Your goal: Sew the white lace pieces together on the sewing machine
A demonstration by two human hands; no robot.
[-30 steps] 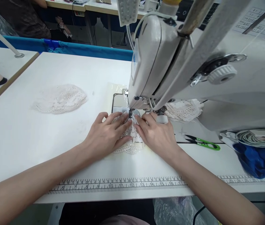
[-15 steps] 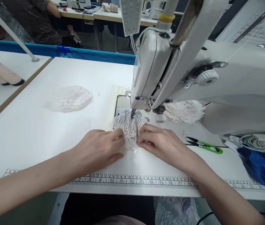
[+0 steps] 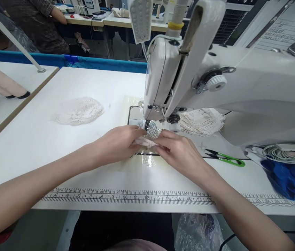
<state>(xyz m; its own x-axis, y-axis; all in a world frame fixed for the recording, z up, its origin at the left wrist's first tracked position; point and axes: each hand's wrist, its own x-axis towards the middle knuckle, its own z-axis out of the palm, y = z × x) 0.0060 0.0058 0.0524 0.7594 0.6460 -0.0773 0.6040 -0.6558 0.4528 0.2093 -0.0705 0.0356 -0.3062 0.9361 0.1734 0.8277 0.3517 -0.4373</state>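
While fingers (image 3: 165, 141) partly cover lace (image 3: 145, 141), outline unclear; green snips (image 3: 227, 159) near right hand (image 3: 180, 150).

The bench (image 3: 105, 174) is white, with black ruler markings (image 3: 137, 197) along its front edge. The held lace (image 3: 145, 141) and 2 other lace pieces (image 3: 83, 111) show off-white openwork; the snips (image 3: 227, 158) are green and black, the cloth (image 3: 290, 177) near the right edge blue.

White metal sewing machine (image 3: 160, 75) on flat white tabletop (image 3: 102, 83); bunched white lace (image 3: 144, 142) between bare left hand (image 3: 122, 141) and bare right hand (image 3: 176, 145); oval white lace piece (image 3: 80, 111) left of the machine; slim green-handled snips (image 3: 229, 160) right of the right hand, left of crumpled blue cloth (image 3: 289, 177)
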